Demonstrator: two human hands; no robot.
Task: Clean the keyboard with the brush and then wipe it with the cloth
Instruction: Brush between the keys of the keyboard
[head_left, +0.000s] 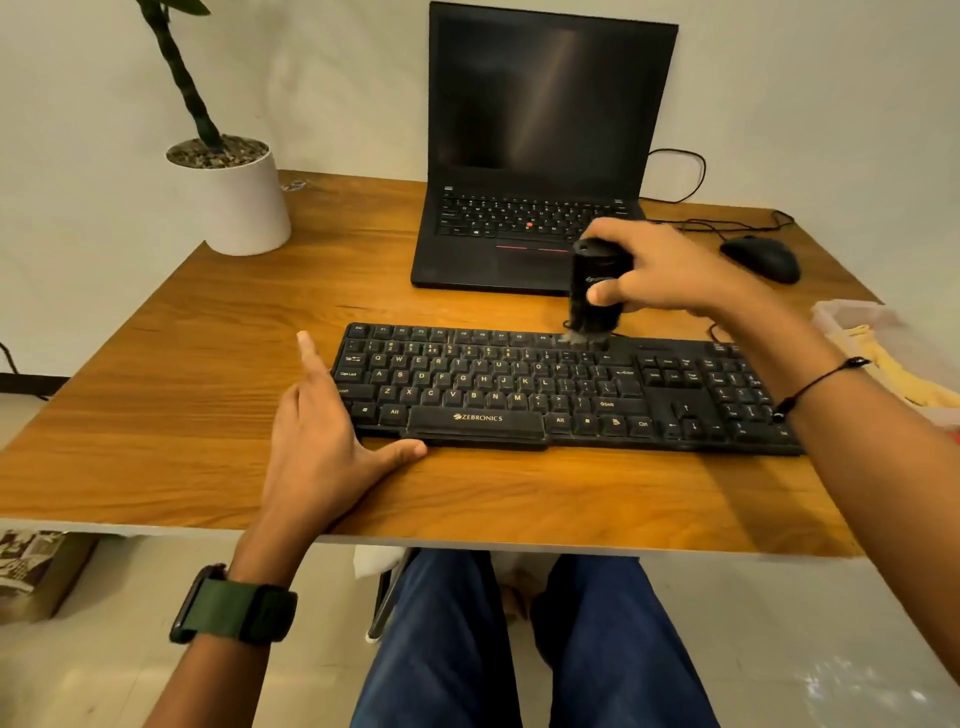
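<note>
A black keyboard (519, 387) lies across the middle of the wooden table (182, 395). My right hand (660, 270) grips a black cylindrical brush (595, 291) held upright, its grey bristles touching the keyboard's top row right of centre. My left hand (322, 431) rests flat on the table against the keyboard's left end, with fingers spread and the thumb along the front edge. A yellow cloth (904, 369) lies in a clear tray at the right table edge.
An open black laptop (530, 171) stands behind the keyboard. A black mouse (761, 257) with its cable sits at the back right. A white plant pot (234, 197) stands at the back left. The clear tray (852, 312) overhangs the right side.
</note>
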